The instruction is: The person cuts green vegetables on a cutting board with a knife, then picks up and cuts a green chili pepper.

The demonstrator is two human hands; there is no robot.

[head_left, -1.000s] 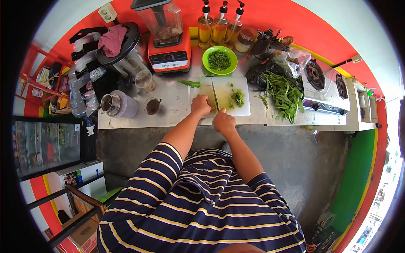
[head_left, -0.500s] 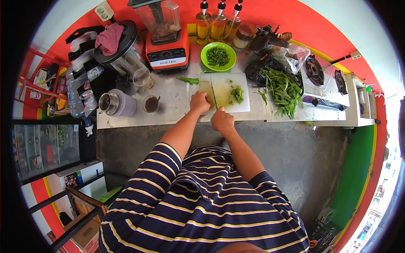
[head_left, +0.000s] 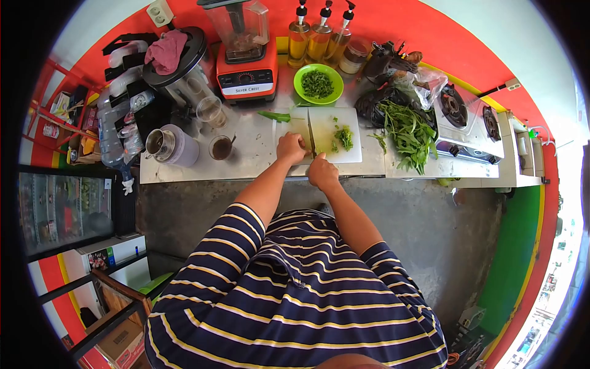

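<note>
My right hand (head_left: pixel 323 172) is closed round the handle of a knife (head_left: pixel 310 133), whose blade points away from me over a white cutting board (head_left: pixel 350 118). My left hand (head_left: pixel 291 149) rests on the board's left part with its fingers curled beside the blade; what they hold, if anything, is hidden. Chopped greens (head_left: pixel 345 139) lie on the board right of the knife. A green leaf (head_left: pixel 274 116) lies at the board's upper left edge. Behind the board stands a lime-green bowl (head_left: pixel 340 87) holding more chopped greens.
Leafy greens (head_left: pixel 407 132) are piled on the counter at right, near a gas stove (head_left: pixel 467 132). A red blender (head_left: pixel 246 79), pump bottles (head_left: pixel 319 42) and a jar (head_left: pixel 354 55) line the back. At left are a glass of brown liquid (head_left: pixel 220 148) and a pale flask (head_left: pixel 178 150).
The view has shifted slightly. My two hands stay nearly in place on the board, and the knife blade shows a little more of its side now.
</note>
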